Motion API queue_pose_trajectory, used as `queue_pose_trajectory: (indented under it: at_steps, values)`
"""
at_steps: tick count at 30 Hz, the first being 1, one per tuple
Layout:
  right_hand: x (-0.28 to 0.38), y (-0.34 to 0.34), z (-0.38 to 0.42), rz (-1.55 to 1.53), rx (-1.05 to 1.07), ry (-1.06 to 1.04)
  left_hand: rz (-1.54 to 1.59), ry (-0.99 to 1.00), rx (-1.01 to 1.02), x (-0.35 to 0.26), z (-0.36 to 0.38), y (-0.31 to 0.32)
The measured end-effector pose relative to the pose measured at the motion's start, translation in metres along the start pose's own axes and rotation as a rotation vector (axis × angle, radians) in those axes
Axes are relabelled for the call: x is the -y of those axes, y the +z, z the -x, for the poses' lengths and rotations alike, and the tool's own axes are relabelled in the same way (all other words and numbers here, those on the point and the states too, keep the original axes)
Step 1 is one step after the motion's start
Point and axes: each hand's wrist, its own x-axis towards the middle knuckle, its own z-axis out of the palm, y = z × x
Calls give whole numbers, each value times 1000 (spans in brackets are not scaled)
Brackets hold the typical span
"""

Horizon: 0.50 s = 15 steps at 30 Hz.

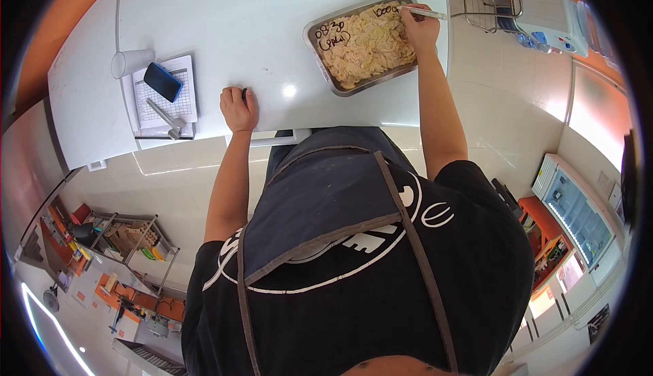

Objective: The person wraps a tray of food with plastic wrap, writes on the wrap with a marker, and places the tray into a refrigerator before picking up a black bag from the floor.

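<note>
My right hand [419,28] grips a white marker [425,13] at the upper right corner of a metal tray [345,92]. Pale yellowish pieces of food [371,46] fill the tray. Black handwriting [331,34] lies over the food, apparently on a clear cover, with "08:30" at the left and "1000g" near the marker. My left hand [238,109] rests closed on the white table near its front edge, apart from the tray. A small black piece, which looks like a marker cap [244,93], shows between its fingers.
Left on the white table [224,29] are a translucent cup [132,62], a blue-edged phone [163,81], a metal tool [165,117] and a clipboard with gridded paper [183,90]. A metal rack [486,9] and a white appliance [544,15] stand beyond the table's right edge.
</note>
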Motion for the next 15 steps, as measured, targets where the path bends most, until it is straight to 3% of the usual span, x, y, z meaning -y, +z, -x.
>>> queue_pose_trajectory:
  at_steps: [3,8,15]
  values:
    - [9,0,3,59,35,-2,1,4,-3,1,1,1]
    - [-1,-2,-1,-28,-104,-52,7,6,-17,1,0,1]
    - [14,-6,4,62,-47,-81,16,-1,-5,-2,0,-1]
